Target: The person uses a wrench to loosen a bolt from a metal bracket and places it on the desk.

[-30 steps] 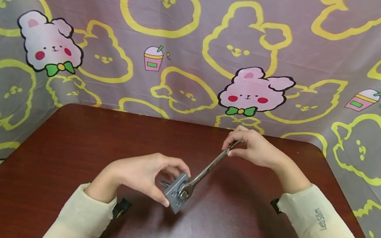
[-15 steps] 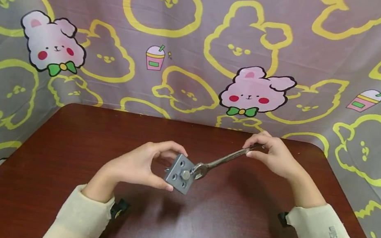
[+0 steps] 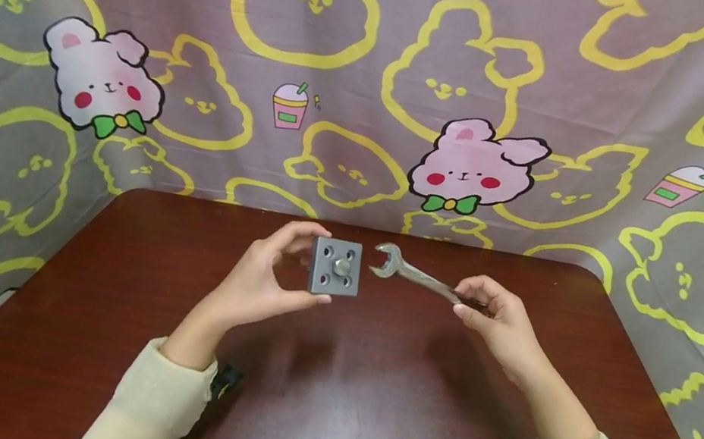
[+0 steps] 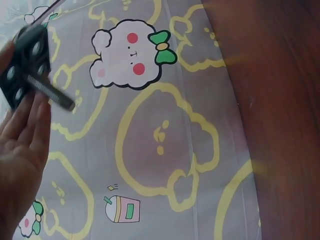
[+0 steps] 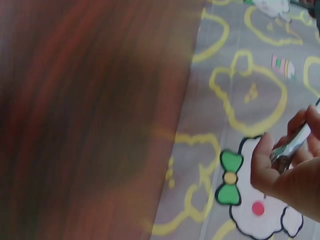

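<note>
Between thumb and fingers, my left hand (image 3: pixel 263 274) pinches a square grey metal plate (image 3: pixel 320 267) by its top and bottom edges, above the table. The plate has holes near its corners, and the hex head of a bolt (image 3: pixel 342 269) sits at its middle, facing right. In the left wrist view the bolt's threaded shank (image 4: pixel 52 92) sticks out of the plate's back. My right hand (image 3: pixel 501 324) holds a wrench (image 3: pixel 422 278) by the far end of its handle. The wrench's open-ended head points left, a small gap away from the plate.
A dark red-brown wooden table (image 3: pixel 364 406) lies under both hands. Behind it and along its sides hangs a grey curtain (image 3: pixel 366 45) with yellow outlines and cartoon bunnies. Dark wrist straps (image 3: pixel 226 381) show at the cuffs.
The wrench has come off the bolt head and swung to the right and lower at its handle end. The left hand has raised the plate and turned its face toward the head camera.
</note>
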Demonstrator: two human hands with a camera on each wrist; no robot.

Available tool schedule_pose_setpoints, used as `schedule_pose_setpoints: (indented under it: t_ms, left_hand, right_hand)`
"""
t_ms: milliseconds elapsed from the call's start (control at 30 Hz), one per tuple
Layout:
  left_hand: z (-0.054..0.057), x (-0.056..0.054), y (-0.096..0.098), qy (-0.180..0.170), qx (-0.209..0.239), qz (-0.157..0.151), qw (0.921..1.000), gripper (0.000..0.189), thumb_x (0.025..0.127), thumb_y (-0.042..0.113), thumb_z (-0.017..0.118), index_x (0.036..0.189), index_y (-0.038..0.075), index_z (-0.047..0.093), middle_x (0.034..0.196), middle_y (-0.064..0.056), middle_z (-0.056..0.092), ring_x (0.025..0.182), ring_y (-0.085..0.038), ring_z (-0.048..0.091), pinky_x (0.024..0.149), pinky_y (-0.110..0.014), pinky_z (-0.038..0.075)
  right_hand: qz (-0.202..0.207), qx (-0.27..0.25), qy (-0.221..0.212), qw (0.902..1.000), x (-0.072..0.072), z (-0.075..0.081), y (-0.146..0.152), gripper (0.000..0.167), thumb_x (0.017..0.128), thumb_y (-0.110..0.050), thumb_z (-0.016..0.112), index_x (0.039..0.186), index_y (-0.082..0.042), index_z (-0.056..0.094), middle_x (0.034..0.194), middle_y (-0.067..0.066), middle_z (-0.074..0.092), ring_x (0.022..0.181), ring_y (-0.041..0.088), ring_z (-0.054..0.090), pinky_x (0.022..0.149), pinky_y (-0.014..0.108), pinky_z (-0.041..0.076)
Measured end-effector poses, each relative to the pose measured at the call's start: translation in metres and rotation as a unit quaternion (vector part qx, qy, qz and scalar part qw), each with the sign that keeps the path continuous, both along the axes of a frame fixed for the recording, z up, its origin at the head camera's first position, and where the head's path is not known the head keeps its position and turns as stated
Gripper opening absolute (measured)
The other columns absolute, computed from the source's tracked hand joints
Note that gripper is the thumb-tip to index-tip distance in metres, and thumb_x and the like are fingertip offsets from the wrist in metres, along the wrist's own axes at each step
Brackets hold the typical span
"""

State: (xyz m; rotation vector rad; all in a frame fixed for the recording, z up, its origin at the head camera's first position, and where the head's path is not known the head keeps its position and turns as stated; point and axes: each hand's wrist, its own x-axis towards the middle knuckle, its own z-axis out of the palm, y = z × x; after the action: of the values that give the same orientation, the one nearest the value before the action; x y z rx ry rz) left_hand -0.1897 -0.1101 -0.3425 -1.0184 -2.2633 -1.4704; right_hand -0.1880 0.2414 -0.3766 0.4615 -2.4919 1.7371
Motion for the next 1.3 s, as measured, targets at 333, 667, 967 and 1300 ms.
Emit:
schedule_pose_setpoints:
  t_ms: [333,667,967,1300]
  left_hand:
    - [-0.004,-0.006,0.007,0.083,0.053,0.056,0.9935,0.077,0.063,-0.006,0.088,0.130,0.002,0.050,0.113,-0.014,0.072,0.090,-0.016,0.067,0.082,-0.031,0.059]
    - [-0.004,-0.006,0.011,0.111,0.053,0.074,0.9896,0.080,0.063,-0.003,0.090,0.131,0.002,0.049,0.117,-0.013,0.071,0.102,-0.023,0.068,0.082,-0.040,0.060]
    - [-0.004,-0.008,0.015,0.122,0.051,0.061,0.9894,0.077,0.063,-0.005,0.089,0.129,-0.001,0.049,0.114,-0.015,0.071,0.101,-0.023,0.068,0.085,-0.026,0.058]
    - [0.004,-0.007,0.011,0.102,-0.002,0.028,0.9943,0.076,0.066,0.001,0.089,0.131,0.002,0.049,0.113,-0.010,0.072,0.095,-0.015,0.068,0.085,-0.037,0.058]
  right_hand:
    - [-0.007,-0.041,-0.016,0.9990,0.010,-0.008,-0.022,0.017,0.089,0.007,0.062,0.104,0.001,0.058,0.085,-0.015,0.063,0.071,0.007,0.054,0.061,0.022,0.049]
    - [-0.028,-0.048,-0.067,0.9962,0.013,-0.013,-0.040,0.021,0.089,0.007,0.062,0.109,0.006,0.056,0.079,-0.013,0.060,0.071,0.005,0.053,0.062,0.024,0.048]
    - [-0.030,-0.049,-0.089,0.9944,0.015,-0.012,-0.047,0.021,0.089,0.007,0.061,0.110,0.004,0.057,0.080,-0.013,0.061,0.072,0.006,0.053,0.060,0.024,0.047]
    - [-0.008,-0.041,-0.096,0.9945,0.007,-0.014,-0.039,0.020,0.089,0.005,0.063,0.109,0.005,0.059,0.084,-0.015,0.065,0.072,0.006,0.055,0.060,0.021,0.046]
